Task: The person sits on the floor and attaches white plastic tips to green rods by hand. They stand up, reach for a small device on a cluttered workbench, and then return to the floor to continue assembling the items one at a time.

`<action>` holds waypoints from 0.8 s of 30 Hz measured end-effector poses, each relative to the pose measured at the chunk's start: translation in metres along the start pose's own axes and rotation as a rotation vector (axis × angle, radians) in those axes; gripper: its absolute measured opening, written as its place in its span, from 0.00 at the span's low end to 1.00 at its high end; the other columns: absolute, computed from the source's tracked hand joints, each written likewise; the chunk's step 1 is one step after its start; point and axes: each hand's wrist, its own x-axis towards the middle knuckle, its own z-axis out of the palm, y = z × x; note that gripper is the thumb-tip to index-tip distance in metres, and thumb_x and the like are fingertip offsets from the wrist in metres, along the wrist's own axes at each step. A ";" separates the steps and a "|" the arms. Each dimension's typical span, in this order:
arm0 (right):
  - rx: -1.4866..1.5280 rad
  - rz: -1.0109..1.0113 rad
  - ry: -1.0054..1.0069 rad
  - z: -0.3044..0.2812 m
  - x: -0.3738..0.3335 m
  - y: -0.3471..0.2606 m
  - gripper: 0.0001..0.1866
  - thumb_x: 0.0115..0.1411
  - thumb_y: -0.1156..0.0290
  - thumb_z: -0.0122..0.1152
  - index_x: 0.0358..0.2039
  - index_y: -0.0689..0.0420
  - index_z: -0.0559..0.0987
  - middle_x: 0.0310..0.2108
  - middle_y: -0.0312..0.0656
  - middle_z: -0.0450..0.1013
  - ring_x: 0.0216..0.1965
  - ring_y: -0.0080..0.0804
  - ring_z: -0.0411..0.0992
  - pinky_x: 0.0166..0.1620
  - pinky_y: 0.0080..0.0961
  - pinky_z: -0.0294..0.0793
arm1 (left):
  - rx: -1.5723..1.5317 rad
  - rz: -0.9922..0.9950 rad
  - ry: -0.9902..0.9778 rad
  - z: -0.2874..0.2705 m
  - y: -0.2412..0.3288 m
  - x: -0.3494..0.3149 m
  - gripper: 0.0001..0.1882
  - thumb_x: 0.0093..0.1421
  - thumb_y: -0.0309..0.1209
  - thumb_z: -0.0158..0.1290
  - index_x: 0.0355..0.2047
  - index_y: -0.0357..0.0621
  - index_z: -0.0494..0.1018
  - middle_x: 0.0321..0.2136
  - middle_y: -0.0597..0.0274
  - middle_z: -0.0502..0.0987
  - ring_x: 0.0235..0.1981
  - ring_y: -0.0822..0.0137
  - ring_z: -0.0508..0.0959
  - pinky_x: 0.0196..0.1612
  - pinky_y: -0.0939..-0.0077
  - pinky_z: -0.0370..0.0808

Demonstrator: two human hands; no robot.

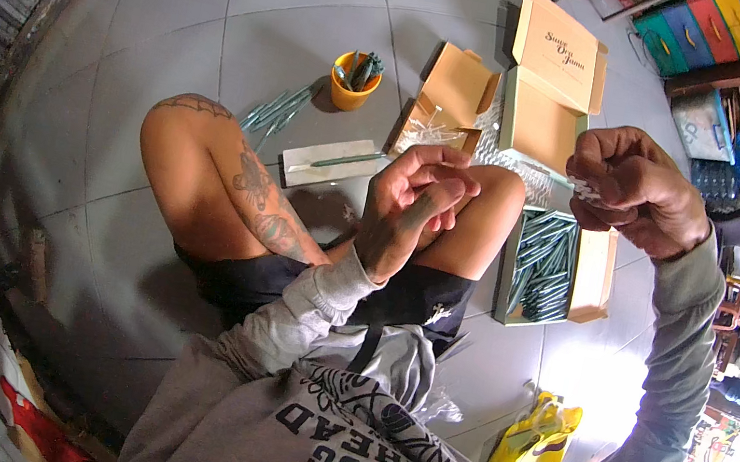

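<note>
My right hand (636,189) is raised at the right, its fingers closed on several small white pieces (582,190), too small to name. My left hand (411,207) hovers over my lap, fingers loosely curled with the thumb apart; nothing shows in it. Just beyond it, a dark green pen (348,160) lies on a white strip-shaped holder (303,175) on the floor. A small brown cardboard box (457,77) holds thin white pieces (430,131). Below my right hand, another open box (587,312) is full of dark green pens (544,265).
An orange cup (349,100) with pens stands beyond my legs, near a loose row of green pens (279,110). A larger open carton (558,57) lies behind bubble wrap (535,182). A yellow plastic bag (534,442) is at lower right, coloured drawers (701,37) at far right.
</note>
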 end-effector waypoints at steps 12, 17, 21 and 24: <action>-0.031 -0.035 0.046 0.019 -0.012 -0.007 0.09 0.38 0.71 0.59 0.18 0.58 0.69 0.17 0.30 0.59 0.18 0.17 0.56 0.27 0.18 0.63 | -0.375 -0.034 -0.084 0.028 0.015 -0.006 0.14 0.60 0.35 0.50 0.41 0.36 0.73 0.33 0.58 0.81 0.22 0.77 0.73 0.28 0.85 0.68; 0.028 -0.047 0.020 0.016 -0.017 -0.005 0.10 0.38 0.71 0.60 0.20 0.59 0.69 0.18 0.31 0.60 0.19 0.20 0.57 0.26 0.21 0.58 | -0.333 -0.018 -0.076 0.031 0.021 -0.011 0.15 0.58 0.36 0.50 0.38 0.36 0.73 0.31 0.59 0.81 0.20 0.79 0.70 0.27 0.86 0.65; 0.020 -0.062 0.017 0.014 -0.021 -0.004 0.10 0.39 0.71 0.61 0.20 0.59 0.70 0.18 0.32 0.60 0.20 0.21 0.57 0.26 0.21 0.58 | -0.240 -0.113 -0.122 0.027 0.029 -0.010 0.14 0.61 0.37 0.49 0.37 0.37 0.74 0.30 0.60 0.81 0.23 0.77 0.74 0.25 0.86 0.66; -0.006 -0.072 0.031 0.018 -0.023 -0.006 0.10 0.39 0.71 0.61 0.21 0.59 0.70 0.18 0.32 0.61 0.20 0.21 0.58 0.26 0.21 0.58 | -0.250 -0.087 -0.128 0.030 0.024 -0.008 0.14 0.62 0.38 0.49 0.36 0.37 0.74 0.30 0.60 0.80 0.27 0.74 0.79 0.23 0.85 0.68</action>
